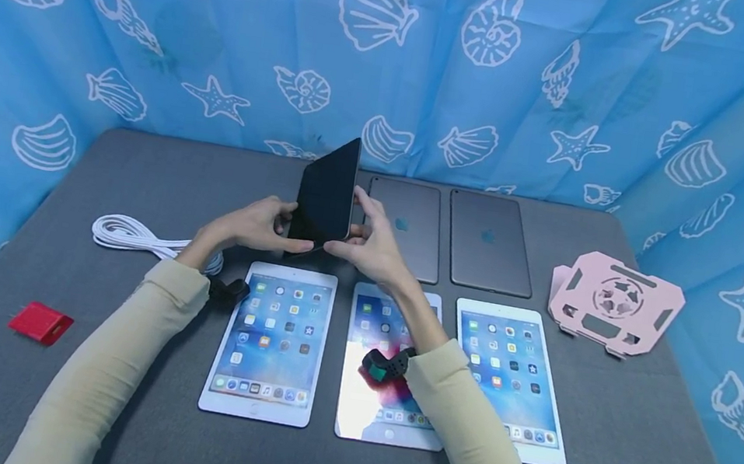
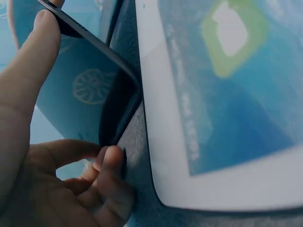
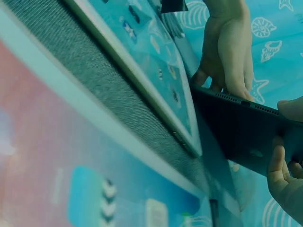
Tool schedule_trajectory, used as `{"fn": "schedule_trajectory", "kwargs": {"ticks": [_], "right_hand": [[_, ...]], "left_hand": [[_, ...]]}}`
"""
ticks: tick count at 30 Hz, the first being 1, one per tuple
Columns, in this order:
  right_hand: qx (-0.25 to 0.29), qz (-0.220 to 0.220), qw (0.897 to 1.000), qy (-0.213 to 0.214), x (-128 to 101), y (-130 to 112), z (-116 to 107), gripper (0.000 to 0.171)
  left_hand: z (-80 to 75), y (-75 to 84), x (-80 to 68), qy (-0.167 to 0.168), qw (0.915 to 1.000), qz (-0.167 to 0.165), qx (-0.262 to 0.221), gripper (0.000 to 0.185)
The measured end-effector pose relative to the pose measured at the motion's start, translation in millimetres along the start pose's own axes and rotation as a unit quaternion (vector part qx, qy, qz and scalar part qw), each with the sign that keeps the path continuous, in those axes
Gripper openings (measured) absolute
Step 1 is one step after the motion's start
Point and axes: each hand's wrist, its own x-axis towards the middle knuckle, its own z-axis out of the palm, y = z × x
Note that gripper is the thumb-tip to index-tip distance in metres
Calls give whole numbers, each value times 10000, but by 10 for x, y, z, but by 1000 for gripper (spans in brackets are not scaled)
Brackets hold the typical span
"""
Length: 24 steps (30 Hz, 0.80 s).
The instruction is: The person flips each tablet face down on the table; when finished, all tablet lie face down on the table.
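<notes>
A dark tablet [image 1: 326,196] with a black, unlit screen is tilted up on its lower edge above the grey table [image 1: 632,454]. My left hand [image 1: 258,223] grips its left edge, thumb on the screen side [image 2: 28,61]. My right hand [image 1: 370,243] holds its right edge and back, fingers curled round the rim [image 3: 284,161]. The tablet's lower corner [image 2: 118,123] rests near the top of a white tablet [image 1: 271,340] with a lit home screen. In the right wrist view the dark tablet [image 3: 246,127] shows its edge ports.
Two more lit white tablets [image 1: 389,367] [image 1: 509,379] lie in the front row. Two grey tablets [image 1: 408,225] [image 1: 489,241] lie face down behind. A pink folding stand [image 1: 617,302] sits right, a white cable [image 1: 131,236] and a red block [image 1: 40,322] left. Blue curtains surround the table.
</notes>
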Motion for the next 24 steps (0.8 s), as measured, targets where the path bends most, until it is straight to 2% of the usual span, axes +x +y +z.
{"fn": "schedule_trajectory", "kwargs": {"ticks": [5,10,15,24], "right_hand": [[-170,-199,9996,-76,-17,-87,-7,98],[-707,-311,9970,-80,-25,-168,-33,96],[-1119,-347,9931,-104,-22,-216,-40,96],[-1422,-529,9883,-156,5,-242,0,92]], "left_hand": [[-6,49,14,-197,9987,-23,-469,95],[10,78,26,-377,9952,139,-897,91],[30,75,30,-385,9931,203,-1091,91],[34,80,30,-455,9868,507,-1472,89]]}}
